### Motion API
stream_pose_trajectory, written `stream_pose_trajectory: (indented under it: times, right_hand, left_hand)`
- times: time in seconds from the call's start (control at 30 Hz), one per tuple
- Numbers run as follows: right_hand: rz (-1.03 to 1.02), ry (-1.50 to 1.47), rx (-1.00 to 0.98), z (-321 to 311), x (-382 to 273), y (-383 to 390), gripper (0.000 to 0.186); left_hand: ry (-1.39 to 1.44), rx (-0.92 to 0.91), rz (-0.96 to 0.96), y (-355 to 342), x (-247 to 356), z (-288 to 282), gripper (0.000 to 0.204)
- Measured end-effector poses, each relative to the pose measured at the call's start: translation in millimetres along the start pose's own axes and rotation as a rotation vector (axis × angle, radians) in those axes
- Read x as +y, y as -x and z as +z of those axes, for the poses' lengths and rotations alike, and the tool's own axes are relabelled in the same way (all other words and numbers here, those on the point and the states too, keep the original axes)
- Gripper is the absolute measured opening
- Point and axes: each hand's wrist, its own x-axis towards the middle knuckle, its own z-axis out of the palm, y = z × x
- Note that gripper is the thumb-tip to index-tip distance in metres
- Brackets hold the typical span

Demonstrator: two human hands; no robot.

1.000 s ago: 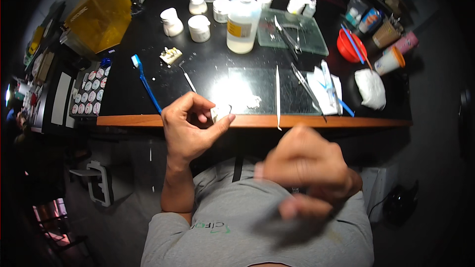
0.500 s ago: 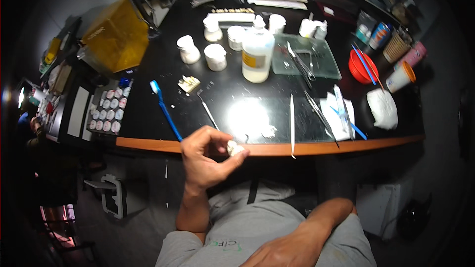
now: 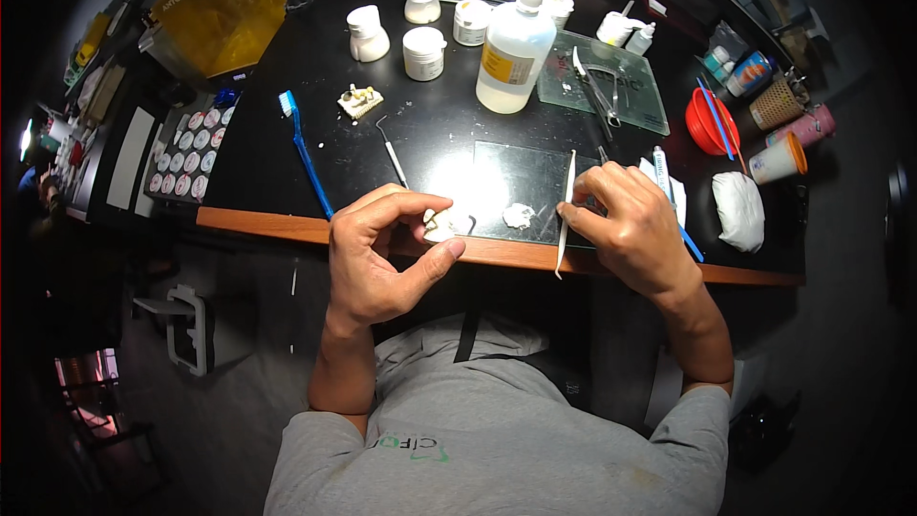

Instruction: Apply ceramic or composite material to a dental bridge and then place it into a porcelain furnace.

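At the desk edge, curled hands (image 3: pixel 382 248) pinch a model (image 3: pixel 444 224).

Small whitish dental cast (image 3: pixel 441 224), pinched at table edge. Thin white spatula (image 3: pixel 565 205), near upright, leaning across glass slab beside white paste blob (image 3: pixel 519 215).

We see a glossy black worktop with a wooden front edge (image 3: pixel 287 225); on it lie a blue-handled toothbrush (image 3: pixel 308 158), a thin metal probe (image 3: pixel 393 153), a clear glass slab (image 3: pixel 521 182) carrying a small white lump (image 3: pixel 519 215), and a greenish glass plate (image 3: pixel 626 96) bearing metal pliers (image 3: pixel 597 96). Further back stand a translucent plastic bottle (image 3: pixel 514 53), squat white jars (image 3: pixel 423 53) and a small tooth model (image 3: pixel 360 101); at right sit a red bowl (image 3: pixel 709 124), an orange-rimmed paper cup (image 3: pixel 778 159) and a crumpled white tissue (image 3: pixel 738 210).
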Motion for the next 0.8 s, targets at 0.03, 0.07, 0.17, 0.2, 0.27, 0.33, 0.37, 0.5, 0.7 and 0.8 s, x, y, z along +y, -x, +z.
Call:
stream_pose_trajectory:
  times: [0.03,0.07,0.17,0.2,0.27,0.33,0.37,0.5,0.7,0.8]
  right_hand:
    - [-0.003,-0.007,-0.001,0,1,-2,0.014]
    - [-0.025,0.018,0.015,0,1,-2,0.011]
    - [-0.053,-0.004,0.074,1,0,-2,0.014]
    - [-0.004,-0.110,0.271,7,-2,1,0.018]
    - [0.072,-0.313,0.543,16,-9,9,0.028]
    - [0.272,-0.555,0.668,25,-27,21,0.022]
    - [0.386,-0.702,0.689,27,-38,26,0.020]
    - [0.512,-0.841,0.749,48,-51,24,0.016]
    - [0.590,-0.823,0.677,44,-50,24,0.008]
    - [0.453,-0.738,0.646,44,-47,19,0.006]
  left_hand:
    - [0.048,-0.001,-0.022,0,0,0,0.029]
    - [0.046,0.002,-0.030,2,0,-1,0.029]
    - [0.047,0.001,0.003,3,-2,-3,0.029]
    - [0.032,-0.003,0.009,2,-2,-3,0.029]
    - [0.022,0.002,0.009,2,-1,-2,0.030]
    - [0.026,0.005,0.004,1,-1,0,0.030]
    - [0.020,0.021,0.003,1,-1,0,0.030]
    - [-0.039,0.001,0.032,1,-5,-1,0.031]
    - [-0.030,0.014,0.049,1,-6,0,0.032]
    - [-0.042,0.028,0.058,2,-6,1,0.032]
